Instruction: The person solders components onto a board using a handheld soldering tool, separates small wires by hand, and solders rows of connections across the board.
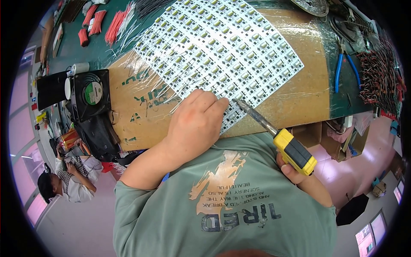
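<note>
A white panel of small circuit boards [231, 47], set with rows of small components, lies at an angle before me. Thin white wires [160, 70] stick out along its left side. My left hand [195, 118] rests at the panel's near corner, fingers curled and pressed together; what they pinch is hidden. My right hand [291, 170] is closed around the yellow and black handle of a soldering iron [295, 152]. The iron's metal tip touches or hovers just above the panel, right beside my left fingertips; I cannot tell which.
Brown cardboard [282, 111] lies under the panel. A black fan [90, 94] stands at left. Blue-handled pliers [346, 68] and a heap of wires [379, 75] lie at right. Red wire bundles [97, 21] are at far left. Another person [70, 177] sits at lower left.
</note>
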